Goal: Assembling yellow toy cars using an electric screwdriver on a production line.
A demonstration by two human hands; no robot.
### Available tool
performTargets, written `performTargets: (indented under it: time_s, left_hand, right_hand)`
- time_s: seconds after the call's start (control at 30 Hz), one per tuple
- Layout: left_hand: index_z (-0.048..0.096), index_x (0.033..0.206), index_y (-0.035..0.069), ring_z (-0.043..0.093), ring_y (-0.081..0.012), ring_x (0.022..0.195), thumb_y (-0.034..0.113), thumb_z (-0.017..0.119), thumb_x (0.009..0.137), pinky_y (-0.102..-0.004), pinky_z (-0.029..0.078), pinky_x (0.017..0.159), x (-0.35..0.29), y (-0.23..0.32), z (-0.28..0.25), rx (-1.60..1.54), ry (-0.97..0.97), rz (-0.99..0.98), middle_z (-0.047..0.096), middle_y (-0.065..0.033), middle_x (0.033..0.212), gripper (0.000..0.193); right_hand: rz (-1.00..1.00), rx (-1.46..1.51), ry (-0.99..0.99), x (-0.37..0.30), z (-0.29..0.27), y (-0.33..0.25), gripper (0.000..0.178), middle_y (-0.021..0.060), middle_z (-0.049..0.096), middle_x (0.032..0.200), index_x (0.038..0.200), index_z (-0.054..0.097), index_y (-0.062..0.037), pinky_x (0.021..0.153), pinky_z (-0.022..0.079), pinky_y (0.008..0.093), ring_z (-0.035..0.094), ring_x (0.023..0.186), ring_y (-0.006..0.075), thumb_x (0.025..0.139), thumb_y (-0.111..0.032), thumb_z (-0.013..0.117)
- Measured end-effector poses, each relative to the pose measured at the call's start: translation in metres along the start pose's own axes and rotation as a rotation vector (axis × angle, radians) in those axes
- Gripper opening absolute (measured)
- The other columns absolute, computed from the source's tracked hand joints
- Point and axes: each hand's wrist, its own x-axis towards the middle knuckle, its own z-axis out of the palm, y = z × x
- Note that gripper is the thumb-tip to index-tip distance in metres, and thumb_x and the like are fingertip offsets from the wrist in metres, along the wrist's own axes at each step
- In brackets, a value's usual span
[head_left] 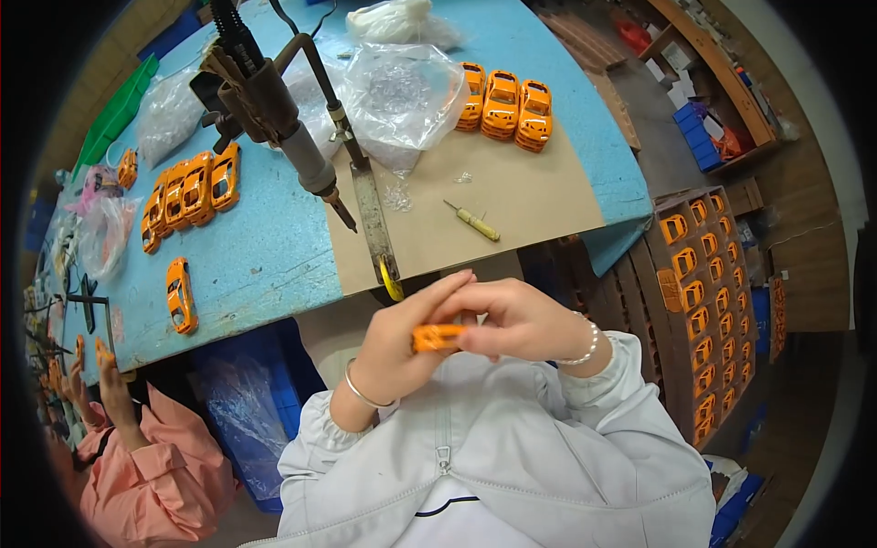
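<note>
An orange toy car body [435, 338] is held between my two hands, close in front of my jacket. My left hand [391, 345], with a bangle at its wrist, curls round it, fingers pointing up and to the right. My right hand [519, 320], with a bead bracelet, is closed over the other end, its thumb against the car body. The hands overlap, so some fingertips and much of the car body are hidden. Beyond them on the brown board [548, 196] lie a small yellow-handled screwdriver [473, 221] and small clear parts [397, 197].
A soldering-iron-like tool [306, 160] hangs on a stand over the blue table [265, 274]. Orange car bodies stand in stacks at left [195, 187] and back right [501, 105]. Plastic bags [402, 96] lie behind. At right is a compartmented tray [708, 310]; a co-worker [160, 475] sits at left.
</note>
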Motion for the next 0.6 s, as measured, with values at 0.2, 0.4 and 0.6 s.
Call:
performTargets:
  time_s: [0.2,0.4,0.6]
  left_hand:
    - [0.048,0.131,0.001,0.066,-0.0257,0.087,0.015,0.058,0.095,-0.0365,0.054,0.076,-0.025,-0.020,0.008,-0.863,0.226,-0.330,0.066,-0.0220,0.106,0.039]
    - [0.053,0.121,0.001,0.065,-0.0256,0.086,0.014,0.052,0.098,-0.0357,0.054,0.079,-0.042,-0.023,0.008,-0.805,0.243,-0.301,0.067,-0.0213,0.100,0.027]
    - [0.054,0.120,0.001,0.065,-0.0257,0.087,0.011,0.052,0.097,-0.0360,0.053,0.080,-0.047,-0.022,0.003,-0.784,0.267,-0.303,0.067,-0.0213,0.100,0.025]
  right_hand:
    - [-0.464,-0.640,0.670,0.084,-0.075,0.036,0.015,0.0098,0.065,0.084,0.094,0.069,-0.0010,0.066,0.050,0.0317,0.063,0.073,0.0193,0.086,-0.013,0.064]
    - [-0.415,-1.122,0.907,0.175,-0.133,0.057,0.021,0.0155,0.066,0.088,0.093,0.070,-0.0024,0.075,0.051,0.0403,0.063,0.084,0.0311,0.082,-0.020,0.068]
    - [-0.328,-1.196,0.915,0.182,-0.125,0.055,0.019,0.0150,0.066,0.087,0.089,0.070,-0.0022,0.076,0.052,0.0411,0.062,0.088,0.0322,0.080,-0.019,0.068]
